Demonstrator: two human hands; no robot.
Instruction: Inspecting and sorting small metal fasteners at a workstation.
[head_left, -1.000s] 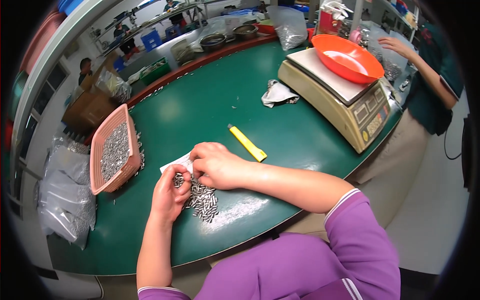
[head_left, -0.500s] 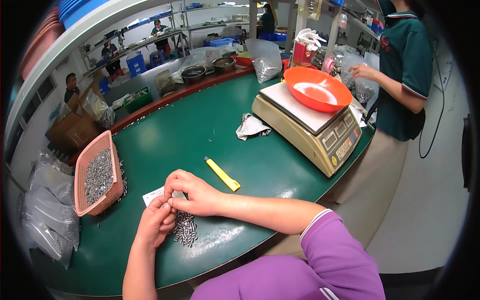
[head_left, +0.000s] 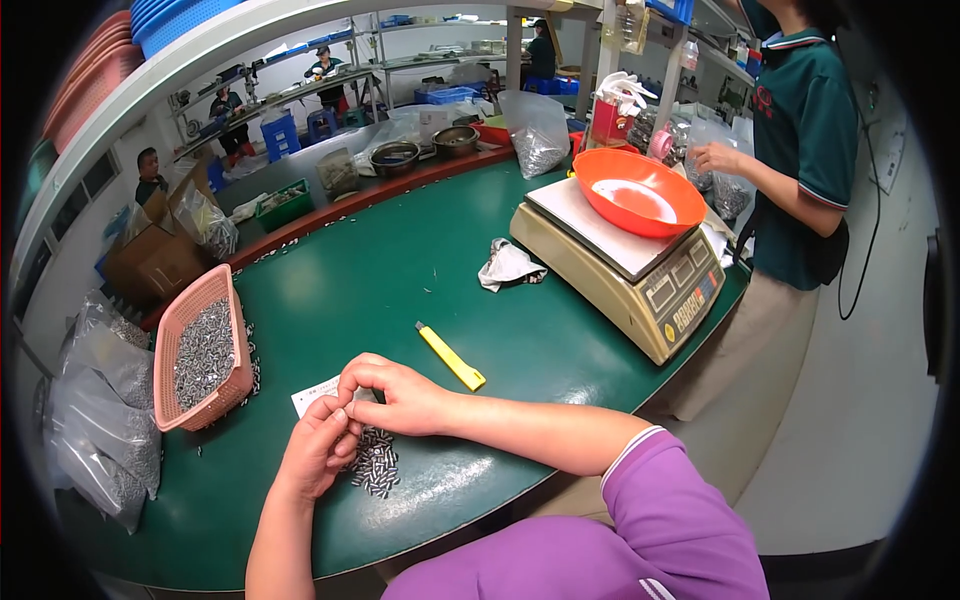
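My left hand [head_left: 318, 450] and my right hand [head_left: 395, 396] meet fingertip to fingertip, both pinched closed above the green table. Whatever lies between the fingertips is too small or hidden to make out. Just below them is a small pile of short metal pins [head_left: 376, 466], partly covered by my left hand. A white printed slip [head_left: 310, 398] sticks out from behind my fingers. Beyond my right hand lies a yellow utility knife [head_left: 452, 359] with its dark tip pointing away.
To the left stands a pink basket [head_left: 243, 345] of metal pieces, beside filled plastic bags [head_left: 105, 440]. A weighing scale [head_left: 640, 300] carrying an orange bowl [head_left: 640, 165] occupies the right, near a crumpled cloth [head_left: 508, 265]. At far right stands a co-worker [head_left: 805, 150] in green.
The whole view has shifted slightly. My hands stay joined over the pins, with hardly any change in the fingers.
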